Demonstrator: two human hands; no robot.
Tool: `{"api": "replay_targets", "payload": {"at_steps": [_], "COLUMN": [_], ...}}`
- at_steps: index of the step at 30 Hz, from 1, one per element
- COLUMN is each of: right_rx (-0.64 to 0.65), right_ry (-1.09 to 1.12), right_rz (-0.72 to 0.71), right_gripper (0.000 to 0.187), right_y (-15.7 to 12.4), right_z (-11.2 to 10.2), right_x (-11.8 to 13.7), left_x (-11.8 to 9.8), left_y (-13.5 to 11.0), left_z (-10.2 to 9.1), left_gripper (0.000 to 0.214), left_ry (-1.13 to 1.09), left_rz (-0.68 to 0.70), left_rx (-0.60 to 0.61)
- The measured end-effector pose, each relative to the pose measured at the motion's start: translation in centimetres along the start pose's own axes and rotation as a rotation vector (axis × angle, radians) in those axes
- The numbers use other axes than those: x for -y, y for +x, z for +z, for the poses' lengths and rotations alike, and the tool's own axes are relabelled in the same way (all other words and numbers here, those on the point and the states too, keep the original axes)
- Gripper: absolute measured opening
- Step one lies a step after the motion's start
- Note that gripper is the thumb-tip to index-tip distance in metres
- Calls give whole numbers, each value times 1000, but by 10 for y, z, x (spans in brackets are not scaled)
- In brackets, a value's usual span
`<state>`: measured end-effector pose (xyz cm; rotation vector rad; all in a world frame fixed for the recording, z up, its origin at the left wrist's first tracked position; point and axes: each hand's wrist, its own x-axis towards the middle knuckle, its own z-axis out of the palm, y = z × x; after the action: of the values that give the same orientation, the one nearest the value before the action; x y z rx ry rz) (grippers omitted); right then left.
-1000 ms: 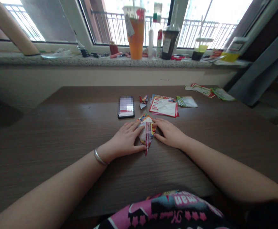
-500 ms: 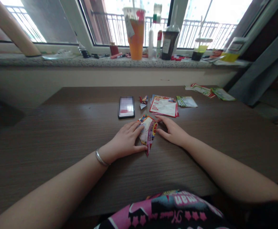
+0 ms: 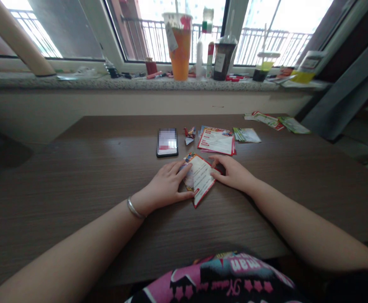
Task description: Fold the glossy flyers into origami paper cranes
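On the table (image 3: 76,185): folded paper (image 3: 204,176), pointed end toward near edge
Left hand (image 3: 166,184): fingers flat on its left side
Right hand (image 3: 237,173): fingers at its right corner, grip unclear

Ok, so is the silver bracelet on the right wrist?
No, the silver bracelet circles the wrist of the left hand, which rests on the printed paper.
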<state>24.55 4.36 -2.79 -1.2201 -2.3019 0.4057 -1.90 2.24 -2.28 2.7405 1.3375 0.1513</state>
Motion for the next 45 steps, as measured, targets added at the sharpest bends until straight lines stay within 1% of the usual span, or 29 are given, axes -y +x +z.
{"api": "replay_targets", "payload": {"at_steps": [4,7,9,14,16,18,21,24,29,31,33,35,36,38,40,42,44,45], "right_rx": [-1,4,37,116,124,132,143,151,165,178,190,203,209,220,226,227,232,236], "right_ry": [-29,-18,2,1,-31,-71,-123,-142,-162,-176,-184,-173,-161,-129,-94,-58,-31,-24], "right_rz": [-38,-81,-101,-152,-182,-191,-180,-167,-178,-183,-186,-194,-200,-209,-206,-188,-167,-157], "right_gripper": [61,64,60,34,30,31,32,35,38,41,45,49,52,59,64,66,65,64], "right_y": [-2,-3,-3,-3,-3,-4,-6,-8,-9,-9,-9,-10,-10,-11,-12,-13,-14,-14], "right_z": [0,0,-1,1,1,0,-4,-7,-11,-12,-13,-13,-14,-14,-14,-14,-15,-15], "right_x": [-1,-1,-1,-3,-3,0,5,10,13,12,11,8,7,4,2,1,1,2], "left_x": [1,3,4,9,12,15,16,14,12,12,12,10,7,0,-9,-18,-25,-27], "left_y": [1,1,2,4,5,6,8,9,11,12,12,10,9,5,0,-3,-5,-6], "left_z": [3,3,3,5,7,9,11,11,5,1,-5,-10,-12,-15,-17,-17,-16,-15], "left_gripper": [98,101,103,104,102,100,94,87,57,48,42,36,34,38,33,28,23,22], "left_ry": [-42,-95,-133,-213,-246,-296,-388,-451,-568,-585,-514,-361,-274,-104,44,142,198,200], "left_rz": [-2,17,21,32,50,52,18,-11,-100,-127,-129,-108,-84,12,70,91,82,96], "left_rx": [1,-23,-32,-47,-84,-134,-202,-241,-376,-382,-342,-278,-232,-173,-209,-251,-294,-290]}}
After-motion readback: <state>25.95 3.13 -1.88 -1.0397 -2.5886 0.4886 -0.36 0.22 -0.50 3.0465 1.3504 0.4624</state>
